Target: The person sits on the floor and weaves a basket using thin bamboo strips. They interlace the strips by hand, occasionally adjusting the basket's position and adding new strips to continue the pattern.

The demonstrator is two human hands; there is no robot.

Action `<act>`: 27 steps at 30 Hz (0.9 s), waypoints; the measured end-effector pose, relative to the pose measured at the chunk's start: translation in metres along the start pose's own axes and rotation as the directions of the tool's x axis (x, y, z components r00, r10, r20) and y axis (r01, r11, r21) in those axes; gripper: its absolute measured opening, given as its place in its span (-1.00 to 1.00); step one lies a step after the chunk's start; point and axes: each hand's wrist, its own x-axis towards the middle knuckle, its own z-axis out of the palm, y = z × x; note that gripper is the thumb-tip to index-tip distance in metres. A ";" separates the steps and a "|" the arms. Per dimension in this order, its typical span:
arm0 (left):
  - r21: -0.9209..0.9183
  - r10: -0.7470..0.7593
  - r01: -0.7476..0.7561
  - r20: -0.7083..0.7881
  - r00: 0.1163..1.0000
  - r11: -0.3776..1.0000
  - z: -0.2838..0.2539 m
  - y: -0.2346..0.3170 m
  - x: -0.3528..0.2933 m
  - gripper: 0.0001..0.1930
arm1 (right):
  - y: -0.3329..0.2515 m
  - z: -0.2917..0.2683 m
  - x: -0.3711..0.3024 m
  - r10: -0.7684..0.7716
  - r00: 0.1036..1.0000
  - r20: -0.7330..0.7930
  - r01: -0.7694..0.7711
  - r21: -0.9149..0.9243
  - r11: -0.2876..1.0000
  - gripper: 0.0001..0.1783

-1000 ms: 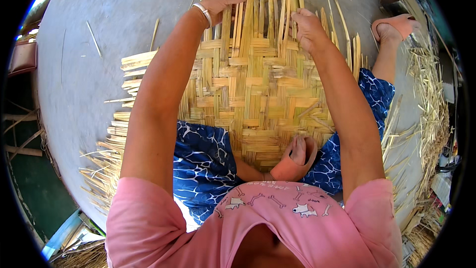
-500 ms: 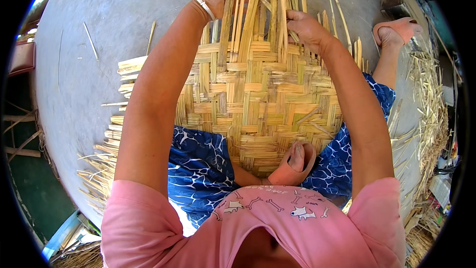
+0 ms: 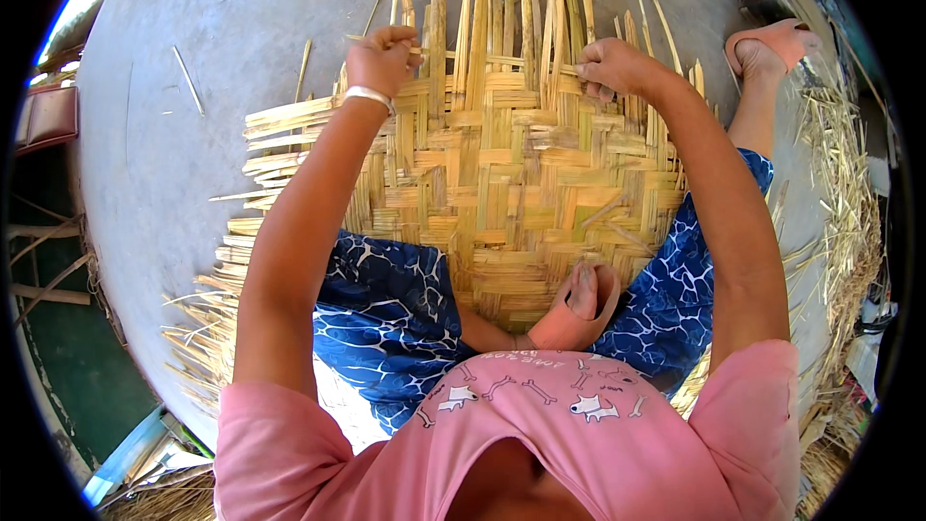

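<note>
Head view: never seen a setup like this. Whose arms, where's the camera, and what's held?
No machine here: a person is working bare-handed. The picture comes from a fisheye camera worn on that person's head, looking down, so straight edges bend near the rim, and picture left is the person's left. On the grey floor lies a woven mat, with unwoven strips sticking out past its far edge; an orange sandal rests at its near end. The left hand grips a thin strip held crosswise. The right hand is curled at the far edge's right side; whether it holds anything is hard to tell.
</note>
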 end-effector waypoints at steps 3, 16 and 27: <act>0.545 0.274 -0.236 0.010 0.962 0.805 0.004 0.013 -0.027 -0.79 | 0.003 0.004 -0.002 0.002 0.999 -0.038 -0.003 -0.017 1.000 -0.78; 0.696 0.039 -0.024 -0.007 0.999 0.718 -0.020 -0.009 -0.029 -0.69 | 0.011 0.014 0.011 -0.130 0.988 -0.085 0.133 0.026 0.991 -0.83; 0.698 0.576 -0.592 0.310 0.756 0.402 0.080 0.016 -0.103 -0.54 | 0.025 0.017 0.001 -0.238 0.853 -0.465 0.209 -0.113 0.971 -0.78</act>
